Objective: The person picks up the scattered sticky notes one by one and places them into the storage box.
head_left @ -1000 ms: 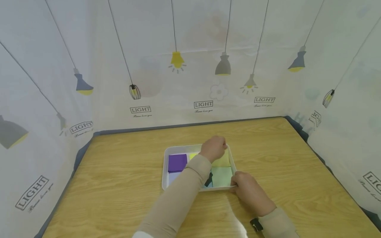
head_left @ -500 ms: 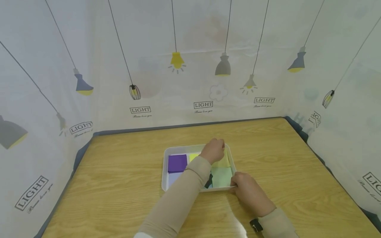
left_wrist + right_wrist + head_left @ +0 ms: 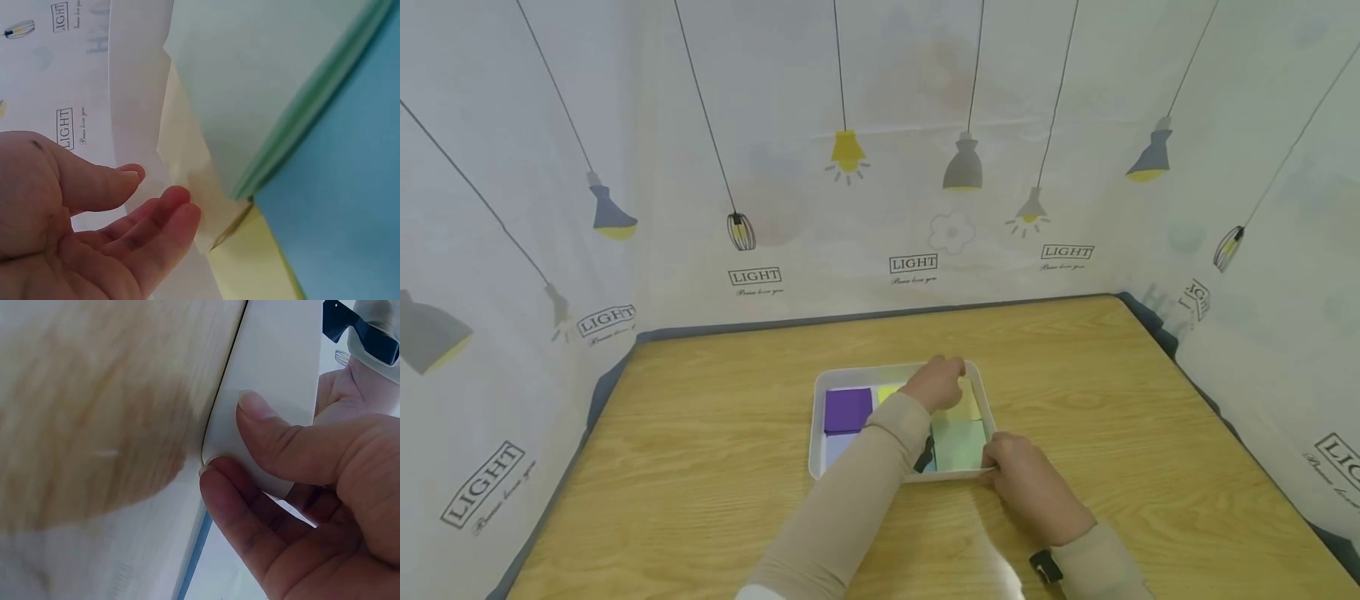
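A white tray holds several square coloured paper stacks. My left hand reaches across to its back right part, over the cream paper stack. In the left wrist view, that hand's fingertips are right at the cream paper's edge, with the thumb apart from them. In front of the cream stack lies a mint green stack. My right hand grips the tray's front right corner, thumb on the outer wall and fingers curled round the corner. Purple paper sits at the back left.
Lilac paper and blue paper lie in the front of the tray, partly hidden by the left sleeve. Yellow paper is beside the cream one. The wooden table meets a printed cloth wall at its back edge.
My left hand has come slightly nearer and lower over the cream paper, and its fingers have loosened from a tighter curl. The right hand and tray stay in place.
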A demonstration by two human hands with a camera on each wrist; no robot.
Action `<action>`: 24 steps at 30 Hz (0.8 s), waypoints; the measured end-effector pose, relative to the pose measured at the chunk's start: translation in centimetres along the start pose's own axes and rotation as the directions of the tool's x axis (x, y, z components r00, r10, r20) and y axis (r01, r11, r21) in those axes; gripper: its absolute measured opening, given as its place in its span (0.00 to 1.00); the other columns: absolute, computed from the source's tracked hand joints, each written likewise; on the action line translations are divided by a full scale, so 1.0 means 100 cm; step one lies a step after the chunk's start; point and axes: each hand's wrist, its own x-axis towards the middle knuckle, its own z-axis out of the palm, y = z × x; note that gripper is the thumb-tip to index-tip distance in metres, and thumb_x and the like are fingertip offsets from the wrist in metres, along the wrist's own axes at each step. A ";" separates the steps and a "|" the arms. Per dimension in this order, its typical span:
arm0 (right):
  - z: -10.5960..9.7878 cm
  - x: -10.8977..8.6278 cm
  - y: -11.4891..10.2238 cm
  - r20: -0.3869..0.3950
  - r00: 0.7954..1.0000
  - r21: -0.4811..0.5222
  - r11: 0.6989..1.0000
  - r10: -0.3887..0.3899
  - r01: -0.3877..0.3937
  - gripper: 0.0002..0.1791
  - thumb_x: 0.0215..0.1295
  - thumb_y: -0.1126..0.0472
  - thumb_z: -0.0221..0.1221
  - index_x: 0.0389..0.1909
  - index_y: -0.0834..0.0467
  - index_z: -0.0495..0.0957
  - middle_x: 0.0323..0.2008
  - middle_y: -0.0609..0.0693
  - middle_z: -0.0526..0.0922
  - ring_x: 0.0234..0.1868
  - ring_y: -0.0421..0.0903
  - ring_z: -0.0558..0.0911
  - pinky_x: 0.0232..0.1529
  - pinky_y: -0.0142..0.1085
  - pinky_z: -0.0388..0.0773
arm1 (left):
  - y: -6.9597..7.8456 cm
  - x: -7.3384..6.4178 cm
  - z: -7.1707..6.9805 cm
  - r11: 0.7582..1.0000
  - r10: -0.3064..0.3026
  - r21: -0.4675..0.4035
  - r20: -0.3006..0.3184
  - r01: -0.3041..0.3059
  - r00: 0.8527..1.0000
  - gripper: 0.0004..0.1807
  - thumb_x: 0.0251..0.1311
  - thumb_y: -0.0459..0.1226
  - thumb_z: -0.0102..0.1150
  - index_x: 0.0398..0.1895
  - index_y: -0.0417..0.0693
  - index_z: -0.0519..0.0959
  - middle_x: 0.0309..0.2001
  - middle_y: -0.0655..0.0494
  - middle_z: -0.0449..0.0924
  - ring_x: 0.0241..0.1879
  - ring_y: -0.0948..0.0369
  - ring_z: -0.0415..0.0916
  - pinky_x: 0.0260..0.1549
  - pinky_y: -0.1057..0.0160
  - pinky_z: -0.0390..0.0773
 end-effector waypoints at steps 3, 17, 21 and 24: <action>0.000 0.000 0.000 0.004 1.000 -0.002 1.000 -0.006 0.006 0.10 0.53 0.71 0.71 0.19 0.56 0.81 0.25 0.44 0.78 0.28 0.38 0.74 0.32 0.33 0.78 | -0.003 -0.001 0.000 1.000 -0.007 -0.015 0.004 0.007 1.000 0.22 0.71 0.33 0.52 0.67 0.52 0.73 0.67 0.48 0.69 0.58 0.55 0.73 0.57 0.57 0.78; -0.006 0.005 0.009 0.068 0.997 -0.035 0.999 -0.032 0.034 0.08 0.57 0.67 0.70 0.23 0.54 0.82 0.27 0.43 0.77 0.29 0.39 0.72 0.32 0.33 0.75 | -0.015 -0.022 -0.020 0.996 0.082 0.034 -0.018 -0.081 0.996 0.24 0.74 0.33 0.48 0.71 0.56 0.67 0.69 0.48 0.68 0.46 0.59 0.74 0.37 0.64 0.77; -0.008 0.000 0.013 0.071 0.997 -0.045 0.999 -0.021 0.024 0.04 0.57 0.60 0.71 0.30 0.53 0.84 0.31 0.42 0.80 0.32 0.37 0.75 0.38 0.37 0.78 | -0.023 -0.032 -0.025 0.992 0.100 0.086 -0.081 -0.093 0.992 0.20 0.75 0.36 0.50 0.67 0.54 0.72 0.65 0.52 0.73 0.44 0.61 0.76 0.38 0.64 0.79; -0.011 -0.002 0.014 0.044 0.998 -0.074 0.996 -0.055 0.058 0.09 0.58 0.53 0.72 0.35 0.53 0.85 0.35 0.42 0.81 0.32 0.36 0.77 0.37 0.36 0.79 | -0.028 -0.043 -0.030 0.989 0.119 0.104 -0.134 -0.106 0.984 0.16 0.75 0.40 0.51 0.63 0.54 0.75 0.59 0.54 0.77 0.47 0.61 0.78 0.43 0.62 0.81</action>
